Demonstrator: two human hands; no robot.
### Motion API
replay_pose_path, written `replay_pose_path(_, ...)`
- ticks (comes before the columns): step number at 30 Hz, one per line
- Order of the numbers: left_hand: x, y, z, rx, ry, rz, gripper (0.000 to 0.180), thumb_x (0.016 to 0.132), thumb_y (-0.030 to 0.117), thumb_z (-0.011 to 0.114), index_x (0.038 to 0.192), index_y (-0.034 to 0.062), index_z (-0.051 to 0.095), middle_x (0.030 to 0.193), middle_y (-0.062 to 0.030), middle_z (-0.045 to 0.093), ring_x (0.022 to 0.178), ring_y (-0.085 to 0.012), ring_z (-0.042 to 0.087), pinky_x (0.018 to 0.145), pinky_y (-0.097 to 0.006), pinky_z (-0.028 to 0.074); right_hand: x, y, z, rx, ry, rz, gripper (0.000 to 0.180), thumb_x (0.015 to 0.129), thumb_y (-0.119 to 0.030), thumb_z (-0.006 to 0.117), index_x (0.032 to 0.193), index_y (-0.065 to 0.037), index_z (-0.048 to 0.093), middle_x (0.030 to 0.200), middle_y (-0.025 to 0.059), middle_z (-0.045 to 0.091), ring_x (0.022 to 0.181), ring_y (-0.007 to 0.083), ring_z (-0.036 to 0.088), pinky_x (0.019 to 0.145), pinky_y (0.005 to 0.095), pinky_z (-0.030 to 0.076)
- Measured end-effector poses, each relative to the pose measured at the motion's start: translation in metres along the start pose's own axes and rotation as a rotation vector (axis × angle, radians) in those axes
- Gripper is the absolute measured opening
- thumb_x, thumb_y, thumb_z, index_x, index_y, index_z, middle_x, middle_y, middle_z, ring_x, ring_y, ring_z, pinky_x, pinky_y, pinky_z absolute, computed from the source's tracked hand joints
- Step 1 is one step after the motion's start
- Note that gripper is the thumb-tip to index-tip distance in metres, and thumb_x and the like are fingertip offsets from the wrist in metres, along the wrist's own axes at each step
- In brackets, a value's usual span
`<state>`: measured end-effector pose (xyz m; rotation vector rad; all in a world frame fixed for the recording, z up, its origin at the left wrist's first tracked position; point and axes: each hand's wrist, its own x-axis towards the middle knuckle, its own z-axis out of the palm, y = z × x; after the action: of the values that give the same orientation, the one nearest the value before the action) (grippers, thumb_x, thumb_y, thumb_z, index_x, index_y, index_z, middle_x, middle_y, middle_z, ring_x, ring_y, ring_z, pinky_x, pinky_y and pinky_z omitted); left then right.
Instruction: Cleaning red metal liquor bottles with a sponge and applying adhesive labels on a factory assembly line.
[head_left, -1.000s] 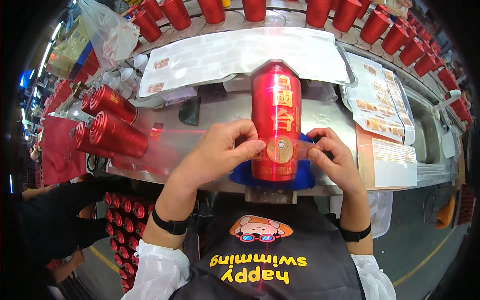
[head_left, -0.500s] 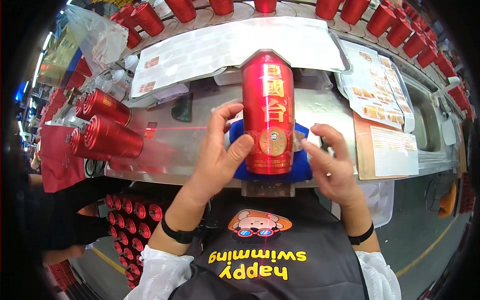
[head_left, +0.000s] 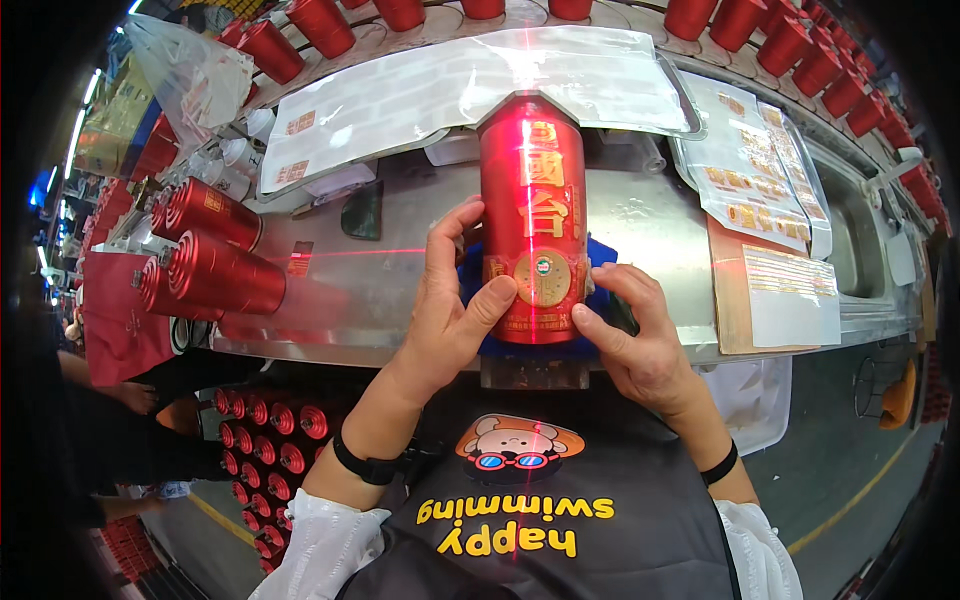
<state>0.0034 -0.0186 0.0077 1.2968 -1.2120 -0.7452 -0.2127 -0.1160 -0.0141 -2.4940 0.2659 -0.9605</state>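
Note:
A red bottle [head_left: 530,190] with gold raised characters lies in front of me, its base end towards me, on a blue cradle [head_left: 605,255]. A round gold label [head_left: 543,277] sits on its lower part, and a red light line runs along its length. My left hand [head_left: 450,290] is curled along the bottle's left side, thumb beside the label. At the lower right, my right hand [head_left: 640,335] presses its thumb and fingertips against the bottle's side. The bottle hides part of the cradle.
Several red bottles [head_left: 225,275] lie at the left on the steel table [head_left: 400,265]. White sticker sheets [head_left: 470,95] span the back, with more sheets [head_left: 745,170] at the right beside a sink [head_left: 850,235]. Behind, red bottles [head_left: 480,8] stand along a conveyor.
My right hand has moved left from beside the bottle onto its side. The clear strip that stuck out there no longer shows. Bottles on the conveyor have shifted to the right.

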Motion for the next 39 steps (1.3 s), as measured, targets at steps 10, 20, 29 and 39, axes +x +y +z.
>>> replay_pose_path(10, -0.006, -0.002, -0.001, 0.118, -0.025, -0.031, 0.090, 0.087, 0.052, 0.062, 0.144, -0.0042, 0.020, 0.144, -0.0207, 0.032, 0.131, -0.0284, 0.034, 0.110, -0.039, 0.025, 0.013, 0.003, -0.002, 0.152, 0.049, 0.217, 0.046, 0.082, 0.001, 0.059, 0.128, -0.004, 0.056, 0.134, 0.0199, 0.044, 0.118, 0.0355, 0.047, 0.100, 0.0407, 0.041)
replay_pose_path(20, -0.009, 0.007, 0.007, 0.119, -0.014, -0.025, 0.088, 0.090, 0.050, 0.058, 0.145, -0.0055, 0.017, 0.140, -0.0233, 0.037, 0.125, -0.0297, 0.042, 0.105, -0.038, 0.032, 0.025, 0.027, -0.004, 0.424, -0.077, 0.487, 0.020, 0.091, -0.016, 0.059, 0.105, -0.001, 0.061, 0.129, 0.0186, 0.045, 0.116, 0.0292, 0.048, 0.094, 0.0366, 0.042)
replay_pose_path(29, -0.001, 0.020, 0.033, 0.625, 0.098, 0.148, 0.100, 0.079, 0.034, 0.074, 0.144, -0.0090, 0.011, 0.140, -0.0325, 0.030, 0.120, -0.0448, 0.039, 0.103, -0.051, 0.030, 0.026, 0.029, -0.019, 0.581, -0.045, 0.522, 0.012, 0.090, -0.014, 0.061, 0.086, -0.004, 0.056, 0.118, 0.0092, 0.048, 0.096, 0.0142, 0.051, 0.080, 0.0267, 0.043)
replay_pose_path(39, -0.003, 0.024, 0.032, 0.741, 0.077, 0.193, 0.104, 0.073, 0.027, 0.076, 0.145, -0.0097, 0.011, 0.141, -0.0357, 0.027, 0.121, -0.0487, 0.038, 0.104, -0.054, 0.027, 0.024, 0.028, -0.023, 0.642, -0.053, 0.565, 0.012, 0.091, -0.014, 0.060, 0.086, -0.004, 0.054, 0.116, 0.0073, 0.052, 0.093, 0.0108, 0.048, 0.081, 0.0252, 0.040)
